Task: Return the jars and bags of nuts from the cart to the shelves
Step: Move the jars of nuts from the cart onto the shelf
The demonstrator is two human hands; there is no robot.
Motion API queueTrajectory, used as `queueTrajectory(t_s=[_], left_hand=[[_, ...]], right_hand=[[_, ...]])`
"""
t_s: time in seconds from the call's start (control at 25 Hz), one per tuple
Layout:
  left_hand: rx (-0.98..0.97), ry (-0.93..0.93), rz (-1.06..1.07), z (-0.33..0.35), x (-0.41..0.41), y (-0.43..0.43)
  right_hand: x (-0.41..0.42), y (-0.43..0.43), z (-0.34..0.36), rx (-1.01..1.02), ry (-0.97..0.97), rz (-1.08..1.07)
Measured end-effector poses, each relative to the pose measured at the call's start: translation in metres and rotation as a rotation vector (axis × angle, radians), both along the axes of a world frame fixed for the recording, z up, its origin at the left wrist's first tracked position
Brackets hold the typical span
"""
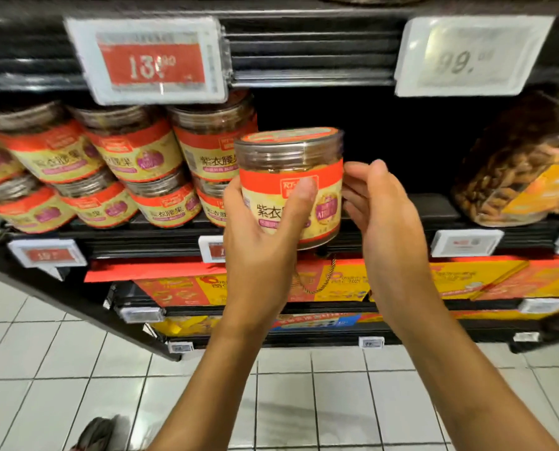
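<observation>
A clear plastic jar of nuts [292, 177] with a red and cream label is held upright in front of the shelf [434, 206]. My left hand [262, 232] grips it from below and from the left, thumb across the label. My right hand [385, 209] is at the jar's right side, fingers loosely curved, fingertips touching or nearly touching its wall. Behind the jar the shelf has a dark empty gap. To the left, several matching jars [135, 164] lie stacked in two layers.
A large jar of almonds [518, 170] stands on the same shelf to the right. Price tags [151, 60] hang from the shelf edge above. Red and yellow gift boxes [466, 281] fill the lower shelves. A white tiled floor and a shoe [96, 434] lie below.
</observation>
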State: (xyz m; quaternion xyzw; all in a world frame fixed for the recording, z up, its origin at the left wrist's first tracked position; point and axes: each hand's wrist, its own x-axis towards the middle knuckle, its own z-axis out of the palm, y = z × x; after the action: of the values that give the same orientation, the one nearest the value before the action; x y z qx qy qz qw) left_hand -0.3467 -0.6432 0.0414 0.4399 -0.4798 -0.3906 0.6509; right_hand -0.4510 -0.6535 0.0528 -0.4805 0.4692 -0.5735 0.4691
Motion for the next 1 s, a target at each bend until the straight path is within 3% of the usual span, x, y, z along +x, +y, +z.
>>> queueTrajectory(t_s=[0.08, 0.24, 0.4, 0.56, 0.72, 1.0], left_hand=[[-0.039, -0.018, 0.016, 0.004, -0.004, -0.005], [-0.069, -0.073, -0.029, 0.008, -0.01, -0.016], [-0.064, -0.313, 0.14, 0.006, -0.002, -0.03], [0.089, -0.171, -0.007, 0.008, -0.002, -0.042], [0.067, -0.242, 0.029, -0.002, -0.005, -0.041], [0.056, -0.185, 0.007, -0.014, 0.004, -0.031]], right_hand=[[-0.009, 0.016, -0.011, -0.114, 0.019, -0.003], [-0.017, 0.001, -0.016, -0.109, -0.087, 0.053], [-0.021, -0.031, -0.017, -0.15, -0.136, 0.039], [-0.016, -0.069, -0.016, -0.172, -0.145, 0.055], [-0.015, -0.081, -0.028, -0.193, -0.011, 0.152], [-0.02, -0.072, -0.038, -0.185, -0.047, 0.127]])
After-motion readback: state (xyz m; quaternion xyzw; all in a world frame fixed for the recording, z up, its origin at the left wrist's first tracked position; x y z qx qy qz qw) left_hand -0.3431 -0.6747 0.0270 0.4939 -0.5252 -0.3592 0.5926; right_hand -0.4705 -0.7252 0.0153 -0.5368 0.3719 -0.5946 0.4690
